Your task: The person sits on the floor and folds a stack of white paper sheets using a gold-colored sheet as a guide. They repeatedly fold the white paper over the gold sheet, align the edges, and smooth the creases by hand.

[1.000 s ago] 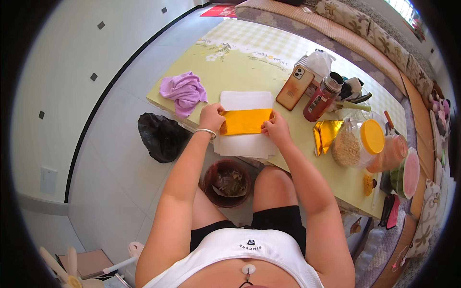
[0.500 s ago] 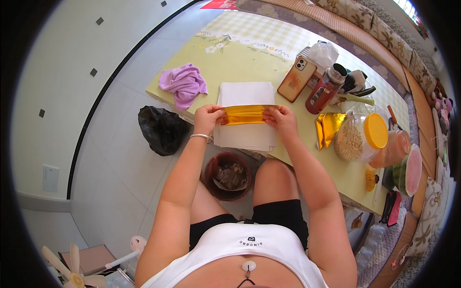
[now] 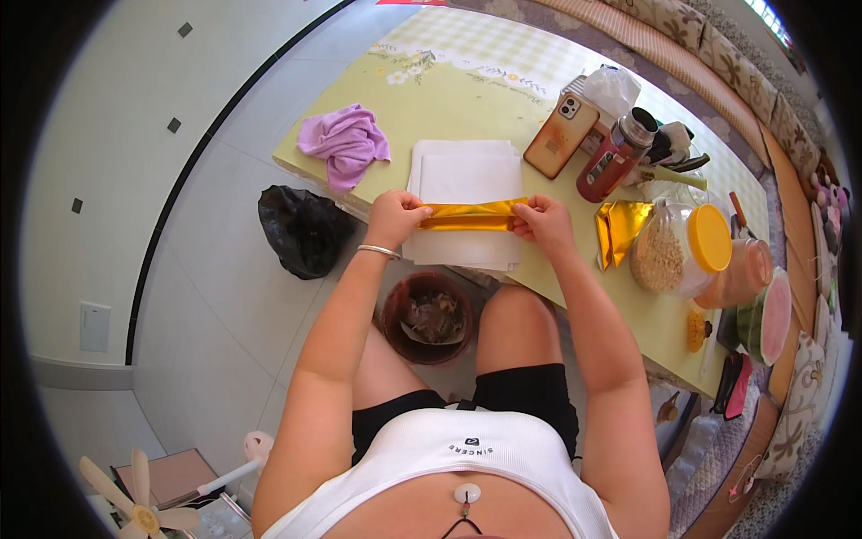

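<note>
A shiny gold foil sheet (image 3: 471,211) is stretched between my two hands, above a stack of white paper (image 3: 469,171) at the table's near edge. My left hand (image 3: 398,220) pinches its left end. The right end is gripped by my right hand (image 3: 544,222), thumb and fingers together. A lengthwise fold or bend splits the foil into an upper and a lower band. To the right on the table lies more folded gold foil (image 3: 621,232), beside a clear jar of pale grains (image 3: 662,258) with a yellow lid.
A smartphone (image 3: 561,135), a red thermos (image 3: 607,171) and a cut watermelon (image 3: 768,314) sit on the table's right side. At the left lies a purple cloth (image 3: 345,142). Below are a black plastic bag (image 3: 303,232) and a dark red bin (image 3: 390,334) with scraps.
The foil was a broad, nearly flat strip and now looks narrower, bent along its length. My hands have moved slightly farther apart, still holding its ends.
</note>
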{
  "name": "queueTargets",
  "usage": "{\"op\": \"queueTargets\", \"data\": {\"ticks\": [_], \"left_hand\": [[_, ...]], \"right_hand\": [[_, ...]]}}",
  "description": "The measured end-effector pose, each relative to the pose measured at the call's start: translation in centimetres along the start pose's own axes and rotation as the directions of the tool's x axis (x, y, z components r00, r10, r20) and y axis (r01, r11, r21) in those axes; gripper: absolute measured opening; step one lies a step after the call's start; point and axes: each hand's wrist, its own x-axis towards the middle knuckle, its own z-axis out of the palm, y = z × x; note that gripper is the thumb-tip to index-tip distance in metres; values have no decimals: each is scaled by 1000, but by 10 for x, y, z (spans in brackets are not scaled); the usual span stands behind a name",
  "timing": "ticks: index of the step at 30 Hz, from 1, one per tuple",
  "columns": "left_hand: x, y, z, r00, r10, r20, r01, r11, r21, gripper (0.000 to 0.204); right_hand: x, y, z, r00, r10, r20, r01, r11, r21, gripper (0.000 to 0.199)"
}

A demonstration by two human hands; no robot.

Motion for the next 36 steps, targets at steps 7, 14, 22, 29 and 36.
{"op": "queueTargets", "data": {"ticks": [7,14,22,29,36], "left_hand": [[-3,-4,5,967,253,23,-246,909,337,20],[-2,-5,5,952,302,58,-300,873,385,21],[2,-3,6,948,307,79,-310,846,433,22],[-2,-1,14,950,310,25,-283,828,484,22],[-6,6,14,963,269,32,-253,848,465,20]], "right_hand": [[-4,11,1,987,-133,-89,79,890,-449,23],[-19,4,3,978,-189,-88,107,818,-566,20],[-33,8,3,953,-302,-38,212,748,-629,20],[-18,9,4,921,-346,-179,204,821,-533,16],[-9,29,8,921,-280,-270,261,960,-103,9]]}}
